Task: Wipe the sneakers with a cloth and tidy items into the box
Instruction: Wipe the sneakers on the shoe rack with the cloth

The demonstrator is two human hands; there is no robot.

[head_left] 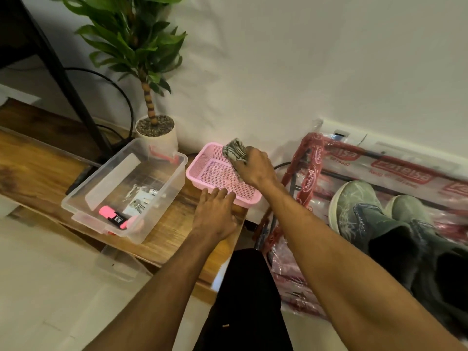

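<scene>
Grey cloth [235,151] in curled right hand [254,169]

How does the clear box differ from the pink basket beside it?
The clear box is see-through and solid-walled; the pink basket is opaque and perforated. The clear box is larger than the pink basket. It holds a pink highlighter; the basket looks empty. Both sit on the wooden table.

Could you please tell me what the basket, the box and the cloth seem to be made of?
Basket: matte pink plastic, moulded mesh of small holes. Box: clear glossy plastic; contents show through its walls. Cloth: soft patterned fabric, likely; it bunches in the right hand.
</scene>
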